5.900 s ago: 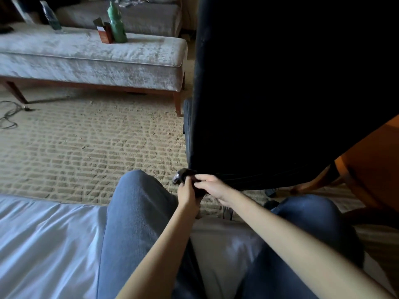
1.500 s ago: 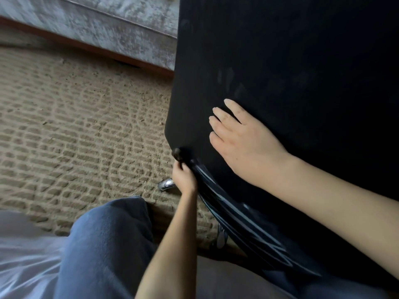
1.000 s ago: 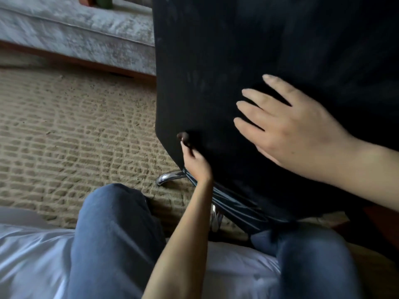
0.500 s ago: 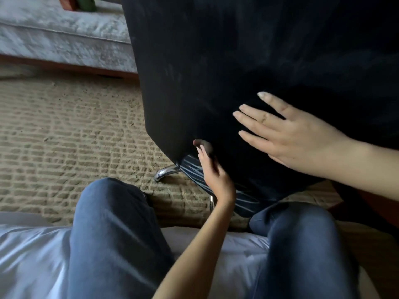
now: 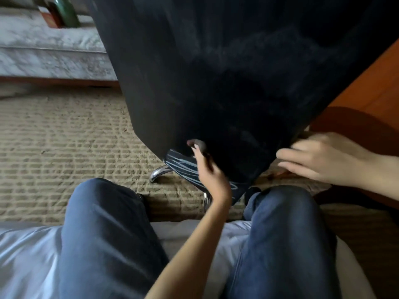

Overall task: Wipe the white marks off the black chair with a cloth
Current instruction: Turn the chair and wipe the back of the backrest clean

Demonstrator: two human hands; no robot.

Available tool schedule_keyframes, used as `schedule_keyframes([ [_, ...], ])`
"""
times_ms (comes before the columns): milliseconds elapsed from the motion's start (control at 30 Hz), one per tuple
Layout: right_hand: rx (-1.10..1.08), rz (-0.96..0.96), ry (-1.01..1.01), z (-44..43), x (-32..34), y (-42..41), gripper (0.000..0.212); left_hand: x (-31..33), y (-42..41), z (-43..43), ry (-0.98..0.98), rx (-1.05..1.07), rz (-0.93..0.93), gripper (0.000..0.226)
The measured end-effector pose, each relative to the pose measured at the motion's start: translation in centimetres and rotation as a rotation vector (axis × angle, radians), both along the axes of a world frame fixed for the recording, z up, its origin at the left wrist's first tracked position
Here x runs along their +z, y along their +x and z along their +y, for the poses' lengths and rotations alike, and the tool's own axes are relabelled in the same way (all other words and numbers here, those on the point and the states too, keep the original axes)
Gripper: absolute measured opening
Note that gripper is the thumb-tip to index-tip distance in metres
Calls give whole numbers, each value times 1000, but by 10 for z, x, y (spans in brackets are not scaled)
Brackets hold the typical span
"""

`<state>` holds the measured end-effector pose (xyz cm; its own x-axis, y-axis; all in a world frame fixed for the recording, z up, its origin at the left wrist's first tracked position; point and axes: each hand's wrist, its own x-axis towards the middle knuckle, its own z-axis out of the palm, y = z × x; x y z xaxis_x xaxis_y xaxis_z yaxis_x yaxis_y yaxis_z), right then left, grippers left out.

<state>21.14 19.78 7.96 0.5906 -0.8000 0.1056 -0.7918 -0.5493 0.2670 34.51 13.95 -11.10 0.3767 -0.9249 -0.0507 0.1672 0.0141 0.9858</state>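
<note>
No cloth shows, so wiping looks unstarted: faint white marks [image 5: 218, 50] remain on the tall black fabric chair back [image 5: 216, 83] before the knees, left hand [image 5: 207, 169] pinching its lower edge, right hand [image 5: 319, 158] loose-fingered, grip released.

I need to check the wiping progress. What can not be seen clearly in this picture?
- Cloth: none visible in the head view; left hand shows no cloth.
- Right hand: motion-blurred, grip unclear.
- Black chair: top cut off by the frame; faint white marks, too dim to count.
- Chair base: mostly hidden behind the backrest.
</note>
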Motion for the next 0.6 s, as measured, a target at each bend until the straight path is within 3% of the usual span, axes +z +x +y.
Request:
schedule_keyframes([
  [133,-146,-227,76,7,-4,-6,33,-1,-13,30,27,-95,12,48],
  [200,-251,-418,36,10,-11,-5,40,-2,5,1,90,-36,-2,43],
  [267,-338,-590,-32,6,-14,0,38,-4,31,-46,205,-2,-22,37],
  [333,-428,-747,-3,0,-13,8,23,-8,53,-72,282,-12,-71,33],
  [400,-498,-864,49,-3,-10,16,37,-19,58,-73,336,-52,-88,32],
  [500,-476,-707,30,-6,-9,23,29,-35,39,-42,453,-47,-92,32],
  [600,-465,-755,48,-11,-9,25,23,-30,6,7,316,-79,-3,37],
])
